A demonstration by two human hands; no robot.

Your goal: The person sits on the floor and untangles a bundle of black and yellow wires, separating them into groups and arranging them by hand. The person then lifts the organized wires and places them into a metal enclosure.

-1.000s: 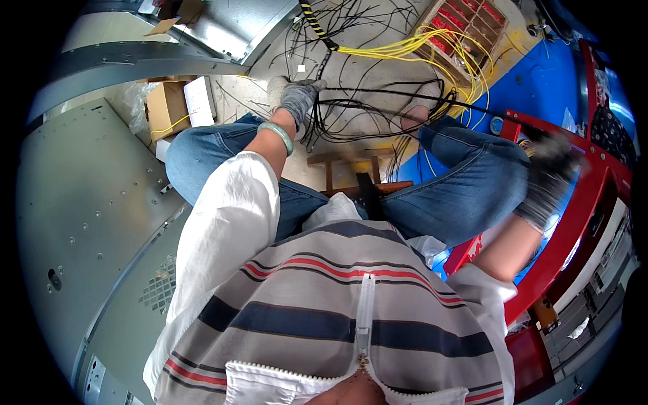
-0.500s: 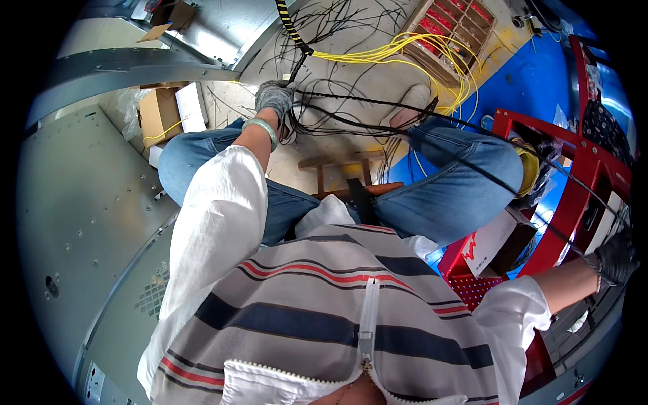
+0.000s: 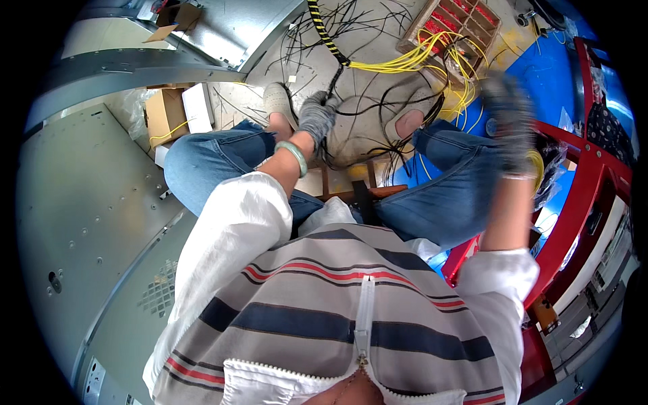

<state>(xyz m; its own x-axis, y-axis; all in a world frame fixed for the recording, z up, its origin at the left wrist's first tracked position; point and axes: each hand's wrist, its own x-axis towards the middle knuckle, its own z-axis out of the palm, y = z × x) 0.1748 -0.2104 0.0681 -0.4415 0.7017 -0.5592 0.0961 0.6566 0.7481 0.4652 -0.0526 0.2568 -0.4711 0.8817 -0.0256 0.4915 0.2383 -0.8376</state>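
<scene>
My left hand (image 3: 317, 116), in a grey work glove, is closed around a bundle of black cables (image 3: 335, 79) between my knees. Above the grip the bundle joins a harness wrapped in black-and-yellow striped tape (image 3: 322, 32). Yellow wires (image 3: 398, 63) fan out from that joint to the right. Loose black cable (image 3: 385, 101) loops lie between my feet. My right hand (image 3: 507, 125), gloved too, hangs over my right knee; motion smears its fingers, and I cannot make out anything in it.
A wooden compartment box (image 3: 432, 30) with red small parts stands at the far right on the floor. Red metal frame (image 3: 594, 162) runs along my right side, a grey metal panel (image 3: 88, 202) along my left. A cardboard box (image 3: 165, 116) sits beyond my left knee.
My right hand has swung from the far right edge in toward my right knee, and the cable stretched to it has dropped slack. My left hand has moved right with the bundle.
</scene>
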